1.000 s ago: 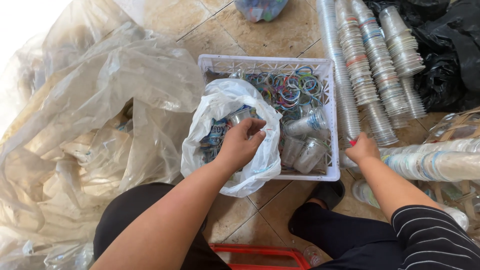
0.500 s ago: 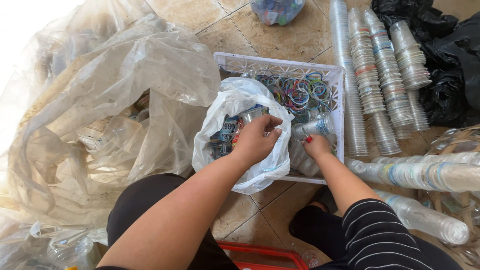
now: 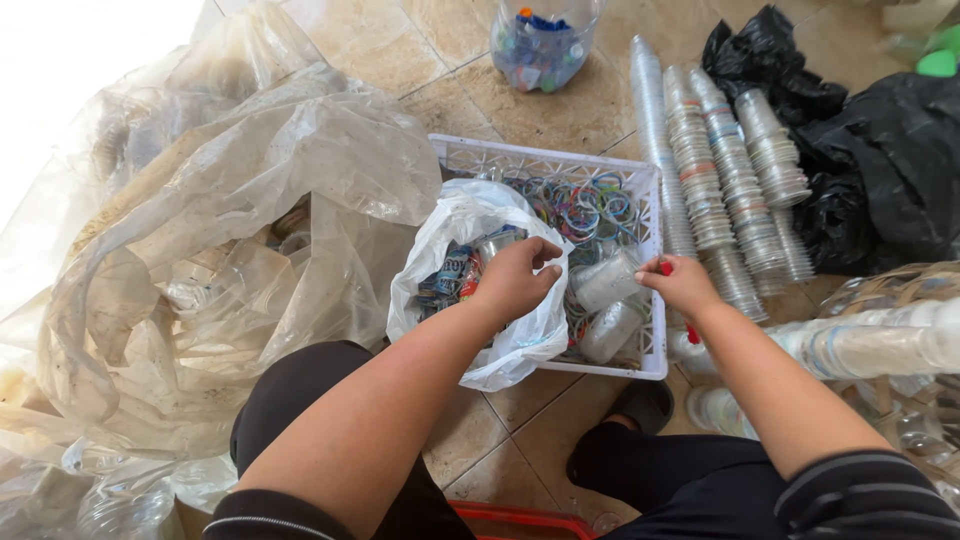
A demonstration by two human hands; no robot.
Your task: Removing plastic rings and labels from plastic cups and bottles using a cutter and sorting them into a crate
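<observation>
My left hand (image 3: 515, 280) grips the open edge of a white plastic bag (image 3: 460, 215) that holds crumpled printed labels. The bag leans on the left side of a white lattice crate (image 3: 540, 155). Inside the crate lie coloured plastic rings (image 3: 590, 205) and crushed clear bottles (image 3: 605, 285). My right hand (image 3: 682, 285) hovers over the crate's right rim, closed around a small red tool (image 3: 690, 332) whose ends show at thumb and wrist.
A large clear sack of bottles (image 3: 230, 230) fills the left. Stacks of clear cups (image 3: 720, 170) lie right of the crate, with black bags (image 3: 870, 170) beyond. A jar of caps (image 3: 540, 45) stands behind. Bagged clear bottles (image 3: 880, 340) lie at right.
My right hand has come left from the cups to the crate's right rim. My left hand has stayed at the white bag's mouth.
</observation>
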